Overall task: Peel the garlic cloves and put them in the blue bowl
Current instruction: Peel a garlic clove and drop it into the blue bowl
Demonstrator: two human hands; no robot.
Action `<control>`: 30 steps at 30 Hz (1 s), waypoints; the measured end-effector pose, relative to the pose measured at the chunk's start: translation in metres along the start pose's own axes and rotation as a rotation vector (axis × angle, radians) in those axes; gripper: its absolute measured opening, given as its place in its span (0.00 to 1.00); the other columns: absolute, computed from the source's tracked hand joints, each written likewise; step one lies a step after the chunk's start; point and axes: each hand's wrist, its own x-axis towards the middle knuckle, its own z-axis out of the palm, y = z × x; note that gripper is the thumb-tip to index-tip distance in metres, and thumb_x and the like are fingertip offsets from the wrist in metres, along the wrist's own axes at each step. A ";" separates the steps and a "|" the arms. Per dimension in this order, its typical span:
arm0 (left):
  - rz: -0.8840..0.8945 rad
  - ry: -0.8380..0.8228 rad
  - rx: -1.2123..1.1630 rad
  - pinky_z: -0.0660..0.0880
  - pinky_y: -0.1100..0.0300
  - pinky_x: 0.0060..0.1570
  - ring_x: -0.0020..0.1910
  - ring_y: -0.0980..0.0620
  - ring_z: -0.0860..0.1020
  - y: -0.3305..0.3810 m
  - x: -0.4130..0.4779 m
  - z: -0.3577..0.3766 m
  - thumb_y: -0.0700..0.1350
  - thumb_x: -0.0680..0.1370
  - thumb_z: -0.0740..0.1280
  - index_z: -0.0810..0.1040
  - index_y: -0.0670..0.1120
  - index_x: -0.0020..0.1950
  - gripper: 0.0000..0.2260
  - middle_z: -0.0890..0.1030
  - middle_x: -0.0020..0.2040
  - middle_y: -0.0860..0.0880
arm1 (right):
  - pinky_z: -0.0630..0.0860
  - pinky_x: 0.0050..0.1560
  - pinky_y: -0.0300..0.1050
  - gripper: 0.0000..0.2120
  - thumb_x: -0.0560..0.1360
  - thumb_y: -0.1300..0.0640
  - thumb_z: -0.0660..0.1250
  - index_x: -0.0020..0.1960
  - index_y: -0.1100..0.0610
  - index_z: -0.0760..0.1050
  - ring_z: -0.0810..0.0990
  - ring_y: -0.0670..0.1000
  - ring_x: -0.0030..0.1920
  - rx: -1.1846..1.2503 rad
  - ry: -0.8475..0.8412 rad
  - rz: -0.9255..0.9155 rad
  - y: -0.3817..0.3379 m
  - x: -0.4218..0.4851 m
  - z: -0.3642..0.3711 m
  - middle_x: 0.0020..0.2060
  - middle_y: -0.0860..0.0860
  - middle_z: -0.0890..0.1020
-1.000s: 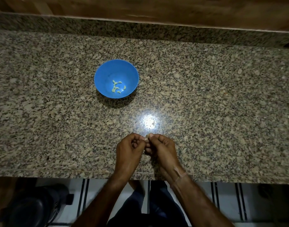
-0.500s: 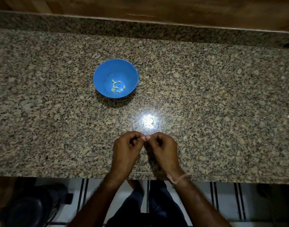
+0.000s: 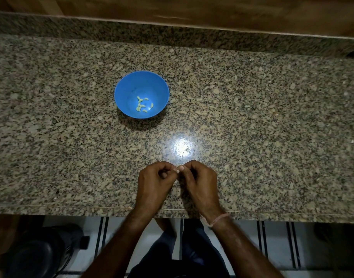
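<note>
Presently, the fingertips of both hands meet on a small pale garlic clove, which is pinched between them and largely hidden. The left hand and right hand are curled, knuckles up, above the near edge of the speckled granite countertop.

Against a second ago, little differs. The pinch holds at the same spot, and the right wrist has turned slightly.

The round blue plastic bowl has not shifted. It stands well beyond the hands, to their left, with several peeled pale-green cloves inside. A bright glare patch lies between bowl and hands.

A pinkish thread band circles the right wrist. A dark bulky object, indistinct, sits on the floor below.
</note>
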 end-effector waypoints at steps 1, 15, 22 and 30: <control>-0.006 0.000 -0.009 0.75 0.67 0.34 0.35 0.56 0.81 0.001 0.000 0.000 0.49 0.75 0.73 0.86 0.50 0.44 0.04 0.83 0.35 0.52 | 0.74 0.36 0.42 0.10 0.81 0.52 0.71 0.42 0.54 0.82 0.80 0.46 0.36 0.002 0.000 -0.005 -0.001 0.000 -0.001 0.34 0.46 0.82; -0.052 -0.003 -0.072 0.75 0.70 0.37 0.40 0.58 0.82 0.001 -0.002 0.003 0.46 0.80 0.71 0.85 0.50 0.46 0.04 0.85 0.39 0.54 | 0.74 0.39 0.36 0.13 0.80 0.51 0.72 0.39 0.55 0.82 0.82 0.45 0.37 0.193 -0.026 0.154 -0.002 0.002 -0.002 0.33 0.47 0.84; 0.008 -0.032 -0.195 0.77 0.70 0.43 0.46 0.57 0.84 0.003 -0.004 0.001 0.43 0.79 0.73 0.85 0.48 0.50 0.02 0.86 0.44 0.54 | 0.82 0.42 0.49 0.15 0.81 0.48 0.71 0.40 0.56 0.83 0.84 0.54 0.38 0.292 -0.081 0.222 -0.003 0.004 0.000 0.34 0.53 0.85; 0.001 0.014 -0.147 0.79 0.66 0.44 0.44 0.57 0.83 -0.003 -0.004 0.006 0.41 0.78 0.74 0.84 0.51 0.51 0.06 0.85 0.44 0.54 | 0.77 0.39 0.49 0.18 0.82 0.50 0.70 0.42 0.64 0.81 0.78 0.53 0.34 0.597 -0.110 0.457 -0.014 0.001 0.001 0.33 0.56 0.82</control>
